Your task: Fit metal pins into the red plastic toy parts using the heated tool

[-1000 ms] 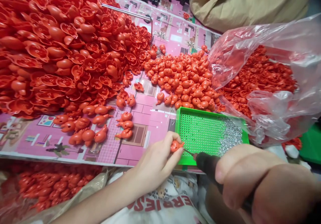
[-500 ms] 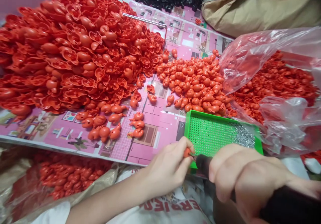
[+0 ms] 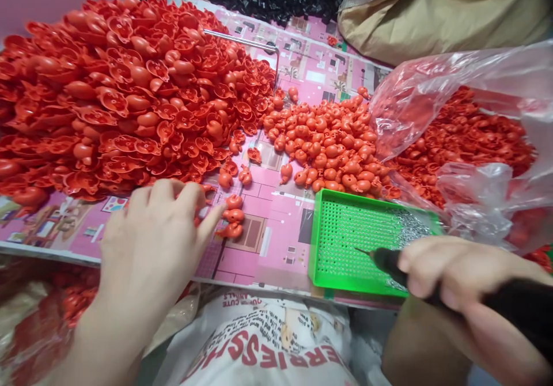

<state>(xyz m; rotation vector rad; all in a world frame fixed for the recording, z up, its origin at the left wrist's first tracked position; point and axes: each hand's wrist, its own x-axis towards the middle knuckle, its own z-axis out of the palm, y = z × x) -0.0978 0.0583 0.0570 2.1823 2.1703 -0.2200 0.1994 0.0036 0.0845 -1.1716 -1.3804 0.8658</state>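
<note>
My left hand (image 3: 158, 233) reaches over the small group of assembled red toy pieces (image 3: 233, 216) at the foot of the big pile, fingers spread above them; what lies under the palm is hidden. A black screwdriver (image 3: 453, 288) is gripped in my right hand (image 3: 458, 273), its thin tip over the green perforated tray (image 3: 345, 242). A patch of small silver screws (image 3: 410, 230) lies at the tray's right side.
A big heap of red shell halves (image 3: 121, 92) fills the left. A smaller mound of assembled red pieces (image 3: 328, 144) sits behind the tray. A clear bag of red parts (image 3: 466, 138) is at the right, a brown sack (image 3: 440, 11) behind it.
My left hand left the screwdriver tip, where it pinched a red piece, and moved left over the loose pieces. The screwdriver tip now rests over the green tray.
</note>
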